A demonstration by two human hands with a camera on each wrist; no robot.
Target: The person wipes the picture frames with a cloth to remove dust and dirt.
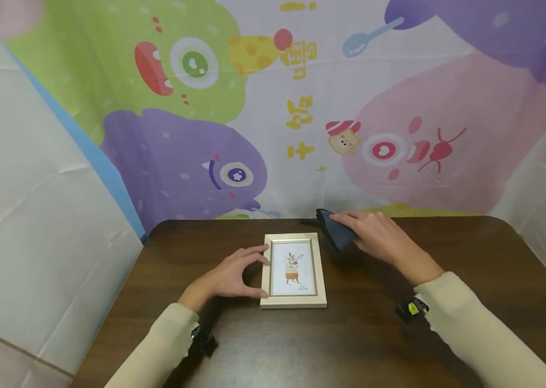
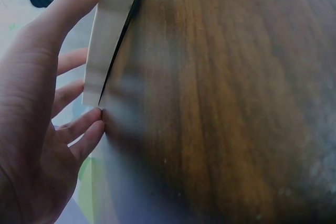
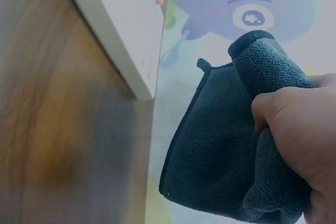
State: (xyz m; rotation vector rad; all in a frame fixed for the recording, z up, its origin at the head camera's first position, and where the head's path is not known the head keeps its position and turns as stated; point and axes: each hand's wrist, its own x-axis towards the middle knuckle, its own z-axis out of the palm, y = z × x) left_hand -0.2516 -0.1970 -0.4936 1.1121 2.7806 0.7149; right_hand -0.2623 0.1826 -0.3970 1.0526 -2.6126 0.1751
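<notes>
A pale gold picture frame (image 1: 265, 280) lies on the dark wooden table, holding a print of a potted plant. At its left side is my left hand (image 1: 231, 275), thumb and fingers spread, with fingertips right at the edge. The left wrist view shows the thumb against the frame's side (image 2: 107, 30) and other fingertips farther along. My right hand (image 1: 379, 234) grips a dark blue-grey cloth (image 1: 338, 231) just beyond the frame's upper right corner. Close up in the right wrist view, the cloth (image 3: 210, 140) is bunched under the thumb, with a loose flap and a small loop hanging out.
The wooden table (image 1: 292, 345) has rounded back corners. Behind it hangs a curtain (image 1: 321, 188) printed with cartoon monsters, close to the right hand and cloth. Pale sheeting (image 1: 45, 188) covers the left side. A black wrist camera (image 1: 202, 340) is strapped below the left hand.
</notes>
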